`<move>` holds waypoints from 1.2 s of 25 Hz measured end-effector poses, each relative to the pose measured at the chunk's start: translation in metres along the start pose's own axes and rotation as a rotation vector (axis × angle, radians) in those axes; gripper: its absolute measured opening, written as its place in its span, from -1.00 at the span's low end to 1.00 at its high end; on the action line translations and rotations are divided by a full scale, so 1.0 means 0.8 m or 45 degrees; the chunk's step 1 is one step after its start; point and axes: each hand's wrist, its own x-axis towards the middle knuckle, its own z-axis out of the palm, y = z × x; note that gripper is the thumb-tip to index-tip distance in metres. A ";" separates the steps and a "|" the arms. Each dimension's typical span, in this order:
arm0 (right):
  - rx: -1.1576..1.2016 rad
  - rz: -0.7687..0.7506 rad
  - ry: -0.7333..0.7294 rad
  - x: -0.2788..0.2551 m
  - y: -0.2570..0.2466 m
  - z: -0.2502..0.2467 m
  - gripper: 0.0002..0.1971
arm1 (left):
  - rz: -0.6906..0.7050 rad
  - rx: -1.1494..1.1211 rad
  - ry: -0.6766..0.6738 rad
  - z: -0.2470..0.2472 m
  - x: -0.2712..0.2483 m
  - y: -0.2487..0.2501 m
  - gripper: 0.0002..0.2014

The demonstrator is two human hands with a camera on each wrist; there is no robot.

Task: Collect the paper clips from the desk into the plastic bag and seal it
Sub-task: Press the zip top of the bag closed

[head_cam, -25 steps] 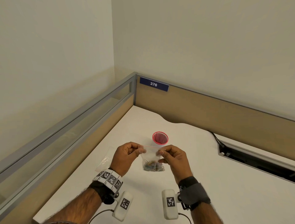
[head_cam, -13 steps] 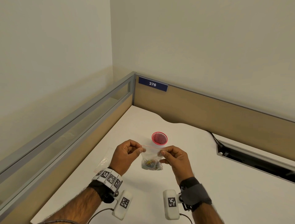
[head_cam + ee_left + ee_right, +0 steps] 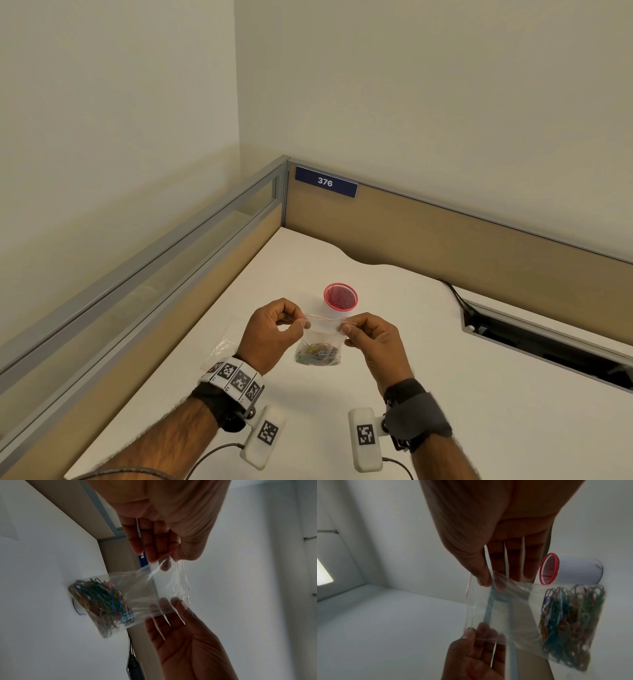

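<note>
A small clear plastic bag (image 3: 323, 337) with a red line along its top edge hangs between my hands above the white desk (image 3: 445, 394). Several coloured paper clips (image 3: 318, 353) lie heaped in its bottom. My left hand (image 3: 301, 323) pinches the bag's top left corner and my right hand (image 3: 346, 327) pinches the top right corner. In the left wrist view, the left hand (image 3: 164, 559) and right hand (image 3: 173, 601) hold the bag (image 3: 145, 588) by its mouth, clips (image 3: 101, 601) at the far end. The right wrist view shows the same bag (image 3: 505, 608) and clips (image 3: 565, 622).
A red mesh cup (image 3: 340, 296) stands just beyond the bag, also seen as the cup (image 3: 549, 568) by the right wrist. A second flat clear bag (image 3: 222, 346) lies on the desk left of my left hand. A cable slot (image 3: 548, 346) opens at the right; partition walls (image 3: 445, 246) close off the back and left.
Both hands keep their pinch on the bag's top corners. The bag has drifted slightly left and its top edge looks pulled a little wider.
</note>
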 end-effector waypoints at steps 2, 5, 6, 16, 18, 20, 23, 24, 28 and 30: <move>-0.193 -0.045 0.027 0.001 -0.001 0.002 -0.95 | 0.018 0.008 -0.028 0.001 -0.001 0.002 -0.91; -0.548 -0.198 -0.041 0.002 -0.011 0.019 -0.85 | 0.053 0.053 -0.079 0.004 -0.004 0.003 -0.96; -0.614 -0.245 -0.078 0.003 -0.015 0.027 -0.84 | 0.071 0.075 -0.095 0.005 -0.004 0.003 -0.95; -0.801 -0.372 -0.081 0.010 -0.021 0.058 -0.93 | 0.131 0.155 -0.069 -0.002 -0.006 0.000 -0.94; -0.835 -0.356 -0.103 0.011 -0.023 0.058 -0.90 | 0.131 0.157 -0.071 -0.001 -0.007 -0.001 -0.93; -0.872 -0.345 -0.129 0.010 -0.026 0.057 -0.87 | 0.128 0.153 -0.076 0.002 -0.007 -0.001 -0.91; -0.889 -0.354 -0.120 0.007 -0.028 0.055 -0.91 | 0.137 0.151 -0.081 0.005 -0.009 0.001 -0.91; -0.902 -0.358 -0.118 0.007 -0.029 0.055 -0.92 | 0.139 0.149 -0.078 0.005 -0.009 0.002 -0.91; -0.936 -0.374 -0.114 0.005 -0.034 0.057 -0.90 | 0.150 0.166 -0.084 0.004 -0.009 0.003 -0.92; -0.945 -0.377 -0.113 0.005 -0.035 0.057 -0.87 | 0.158 0.177 -0.071 0.004 -0.010 0.004 -0.92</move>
